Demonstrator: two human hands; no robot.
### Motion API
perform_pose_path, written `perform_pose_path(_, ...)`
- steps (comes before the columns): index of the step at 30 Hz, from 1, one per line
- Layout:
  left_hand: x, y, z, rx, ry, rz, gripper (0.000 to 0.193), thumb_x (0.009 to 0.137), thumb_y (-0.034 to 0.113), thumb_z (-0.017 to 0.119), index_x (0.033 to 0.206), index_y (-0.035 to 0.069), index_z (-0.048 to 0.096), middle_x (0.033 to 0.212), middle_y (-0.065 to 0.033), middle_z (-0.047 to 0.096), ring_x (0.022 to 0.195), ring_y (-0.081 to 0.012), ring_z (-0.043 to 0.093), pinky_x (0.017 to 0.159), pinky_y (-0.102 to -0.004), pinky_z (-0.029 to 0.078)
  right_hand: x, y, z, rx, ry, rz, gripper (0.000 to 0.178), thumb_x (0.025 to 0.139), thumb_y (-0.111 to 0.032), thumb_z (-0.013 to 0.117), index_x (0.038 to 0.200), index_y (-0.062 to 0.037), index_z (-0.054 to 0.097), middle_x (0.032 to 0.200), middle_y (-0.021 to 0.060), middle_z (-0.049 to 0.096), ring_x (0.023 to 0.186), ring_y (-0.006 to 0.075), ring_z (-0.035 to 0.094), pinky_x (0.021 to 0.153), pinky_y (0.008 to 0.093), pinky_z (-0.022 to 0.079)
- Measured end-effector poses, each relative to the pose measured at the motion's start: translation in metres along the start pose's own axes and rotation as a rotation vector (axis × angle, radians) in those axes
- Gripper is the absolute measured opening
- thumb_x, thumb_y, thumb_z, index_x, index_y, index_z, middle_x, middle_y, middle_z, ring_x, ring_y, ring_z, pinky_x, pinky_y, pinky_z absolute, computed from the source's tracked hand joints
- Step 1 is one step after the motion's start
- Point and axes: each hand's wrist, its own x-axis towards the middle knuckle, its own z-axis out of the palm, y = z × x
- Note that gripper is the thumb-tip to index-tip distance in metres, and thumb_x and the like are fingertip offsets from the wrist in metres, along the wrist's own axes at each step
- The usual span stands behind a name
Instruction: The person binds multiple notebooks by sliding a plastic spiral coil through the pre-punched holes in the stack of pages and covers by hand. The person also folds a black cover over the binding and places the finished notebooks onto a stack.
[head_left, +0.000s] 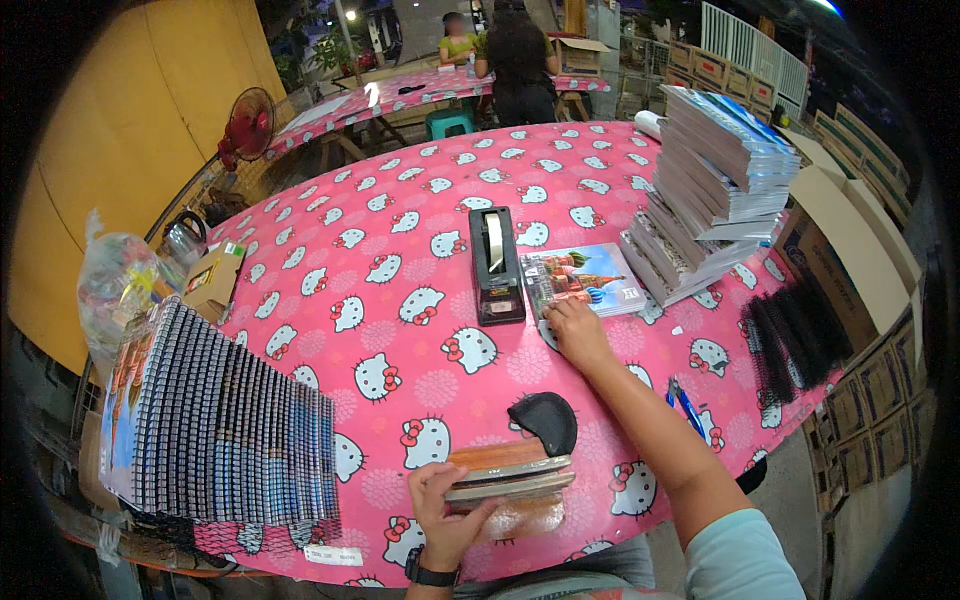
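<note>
My left hand [448, 512] grips the left end of a brown wooden block [505, 457] with pale strips across it, at the near edge of the table. A black half-round pad [547, 422] touches the block's far right side. Further off, my right hand [575, 328] has its bent fingers on the near left corner of a booklet [580, 275] with a colourful domed building on its cover. What lies under those fingertips is partly hidden. Left of the booklet stands a black tape dispenser [497, 268] with a roll in it.
A tall stack of wire-bound notebooks [220, 430] stands at near left. Piled booklets [715, 190] lean at far right, beside an open carton [850, 240] and black wire binding strips [795, 345]. Blue-handled pliers [685, 405] lie right of my forearm. Two people are at a farther table [430, 92].
</note>
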Motion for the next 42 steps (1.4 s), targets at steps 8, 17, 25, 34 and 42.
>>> perform_pose_path(8,0.01,-0.002,-0.008,-0.013,-0.089,0.063,0.06,0.056,0.022,0.084,0.105,0.005,0.054,0.104,-0.0107,0.048,0.098,-0.0237,0.048,0.083,-0.0344,0.042,0.004,0.005,-0.002,-0.011,0.06,-0.006,0.008,0.07,-0.01,0.058,0.077,-0.0083,0.062,0.079,0.0082,0.06,0.076,0.0241,0.058,0.066,0.0359,0.047)
perform_pose_path(17,0.092,-0.07,-0.037,-1.192,-0.013,-0.186,0.042,0.084,0.032,0.055,0.111,0.001,0.048,0.104,-0.0115,0.054,0.099,-0.021,0.051,0.09,-0.0368,0.04,0.032,0.021,-0.014,0.239,-0.275,0.256,0.018,0.066,-0.017,0.072,0.083,-0.0116,0.07,0.082,0.0099,0.065,0.076,0.0284,0.062,0.067,0.0391,0.048)
perform_pose_path(25,0.088,-0.107,0.003,-1.243,-0.164,-0.387,0.045,0.081,0.029,0.06,0.112,-0.001,0.048,0.101,-0.0093,0.056,0.094,-0.0181,0.053,0.087,-0.0323,0.042,0.037,0.014,-0.02,0.255,-0.33,0.38,0.021,0.072,-0.018,0.069,0.09,-0.0084,0.066,0.084,0.0139,0.064,0.081,0.0306,0.061,0.07,0.0413,0.046)
perform_pose_path(34,0.102,-0.059,-0.031,-0.762,-0.138,-0.299,0.028,0.083,0.025,0.059,0.095,-0.001,0.059,0.083,-0.005,0.059,0.08,-0.0119,0.056,0.074,-0.0263,0.045,0.029,-0.034,-0.149,0.452,0.384,0.327,0.012,0.079,-0.006,0.057,0.089,0.0011,0.059,0.078,0.0119,0.058,0.071,0.0229,0.056,0.064,0.0322,0.043)
perform_pose_path(42,0.035,0.025,-0.089,-0.43,-0.501,-0.577,0.022,0.087,0.017,0.059,0.097,-0.003,0.062,0.082,-0.0026,0.063,0.072,-0.0058,0.055,0.063,-0.0203,0.044,-0.064,-0.2,-0.219,0.697,-0.143,-0.435,0.025,0.074,-0.01,0.057,0.099,-0.011,0.061,0.1,0.0041,0.059,0.087,0.0244,0.056,0.072,0.039,0.043)
